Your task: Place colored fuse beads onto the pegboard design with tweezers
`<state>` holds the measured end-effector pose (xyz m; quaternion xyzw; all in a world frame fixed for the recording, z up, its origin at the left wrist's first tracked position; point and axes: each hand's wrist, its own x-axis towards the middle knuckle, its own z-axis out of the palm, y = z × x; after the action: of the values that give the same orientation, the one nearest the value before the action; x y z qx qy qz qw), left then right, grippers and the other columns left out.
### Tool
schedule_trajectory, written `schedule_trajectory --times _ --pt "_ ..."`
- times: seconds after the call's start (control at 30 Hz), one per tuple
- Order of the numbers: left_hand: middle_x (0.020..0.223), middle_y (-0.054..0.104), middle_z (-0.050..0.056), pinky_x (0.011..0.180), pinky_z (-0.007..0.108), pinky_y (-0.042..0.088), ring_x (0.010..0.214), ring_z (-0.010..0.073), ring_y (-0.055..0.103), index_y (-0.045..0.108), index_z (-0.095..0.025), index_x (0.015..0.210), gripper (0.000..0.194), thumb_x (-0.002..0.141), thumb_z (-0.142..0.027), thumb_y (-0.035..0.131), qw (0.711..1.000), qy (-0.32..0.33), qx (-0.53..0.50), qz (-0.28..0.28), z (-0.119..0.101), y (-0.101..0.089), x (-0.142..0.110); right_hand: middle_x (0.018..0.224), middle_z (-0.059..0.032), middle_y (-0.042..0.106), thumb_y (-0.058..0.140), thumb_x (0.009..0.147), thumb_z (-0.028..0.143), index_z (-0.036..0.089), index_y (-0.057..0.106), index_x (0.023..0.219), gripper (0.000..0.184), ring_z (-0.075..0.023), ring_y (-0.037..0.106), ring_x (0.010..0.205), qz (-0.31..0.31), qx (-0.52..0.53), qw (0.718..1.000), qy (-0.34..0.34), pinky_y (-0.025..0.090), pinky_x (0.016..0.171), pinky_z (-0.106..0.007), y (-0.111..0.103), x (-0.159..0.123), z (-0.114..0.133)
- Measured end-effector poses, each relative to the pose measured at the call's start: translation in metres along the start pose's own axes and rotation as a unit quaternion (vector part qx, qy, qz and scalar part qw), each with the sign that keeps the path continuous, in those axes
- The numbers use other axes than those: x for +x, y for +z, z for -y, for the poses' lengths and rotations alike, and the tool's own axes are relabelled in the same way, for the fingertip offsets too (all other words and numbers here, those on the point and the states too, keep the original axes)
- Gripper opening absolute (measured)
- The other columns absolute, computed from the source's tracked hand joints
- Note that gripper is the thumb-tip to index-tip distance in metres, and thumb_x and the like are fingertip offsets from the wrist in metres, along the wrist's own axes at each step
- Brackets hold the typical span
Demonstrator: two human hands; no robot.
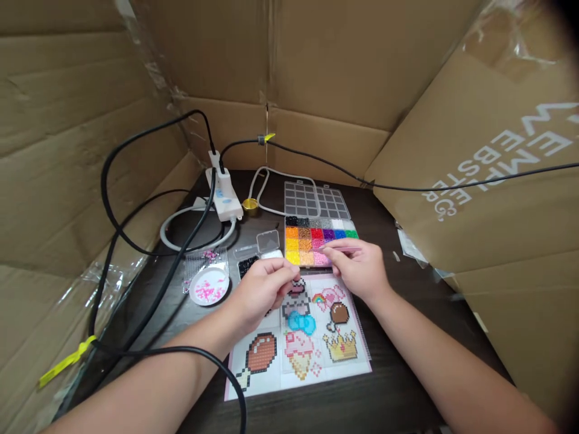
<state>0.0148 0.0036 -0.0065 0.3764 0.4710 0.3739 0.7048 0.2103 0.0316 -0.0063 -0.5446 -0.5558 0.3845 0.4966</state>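
In my right hand (359, 268) is a pair of pink tweezers (346, 248), with the tips over the pink compartments of a bead box (304, 244). The box is sorted by colour, and its clear gridded lid (332, 202) lies folded back. My left hand (266, 286) is closed in a pinch above the upper part of a pattern sheet (266, 386); whatever the fingertips hold is too small to tell. Pixel pictures cover the sheet, among them a brown drumstick (262, 352), an ice cream cone (299, 352), a blue bow (301, 323) and a crown (340, 348).
Left of the sheet are a white dish (209, 286) of pink beads, a clear pegboard (192, 262) and a small case of black beads (248, 265). A power strip (226, 202) and black cables (181, 256) lie behind and leftward. Cardboard walls (325, 72) surround the table.
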Motion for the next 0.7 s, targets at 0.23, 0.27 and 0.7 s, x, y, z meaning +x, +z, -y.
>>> schedule_trajectory --times 0.23,0.27,0.7 --pt "0.046 0.041 -0.008 0.040 0.020 0.014 0.038 0.0025 0.025 0.060 -0.017 0.067 0.031 0.072 -0.044 0.074 1.000 0.012 0.010 0.013 0.003 0.000 0.001 0.052 -0.0010 0.065 0.073 0.077 0.033 0.017 0.080 0.077 0.017 -0.0116 0.052 0.040 0.006 -0.068 0.997 -0.033 0.042 0.040 -0.026 0.001 -0.002 -0.011" --pt "0.046 0.041 -0.008 0.040 0.020 0.014 0.038 0.0026 0.025 0.059 -0.017 0.066 0.031 0.072 -0.045 0.073 1.000 0.011 0.011 0.014 0.003 0.000 0.001 0.050 -0.0005 0.064 0.073 0.077 0.033 0.017 0.080 0.077 0.018 -0.0116 0.052 0.040 0.004 -0.066 0.997 -0.032 0.042 0.040 -0.026 0.000 -0.001 -0.011" --pt "0.046 0.040 -0.009 0.041 0.021 0.014 0.039 0.0035 0.025 0.056 -0.019 0.065 0.032 0.073 -0.046 0.072 1.000 0.013 0.022 0.017 0.003 -0.001 0.002 0.050 -0.0002 0.063 0.079 0.070 0.037 0.015 0.078 0.076 0.023 -0.0109 0.050 0.040 -0.008 0.017 0.999 0.038 0.040 0.039 -0.025 0.012 0.015 -0.017"
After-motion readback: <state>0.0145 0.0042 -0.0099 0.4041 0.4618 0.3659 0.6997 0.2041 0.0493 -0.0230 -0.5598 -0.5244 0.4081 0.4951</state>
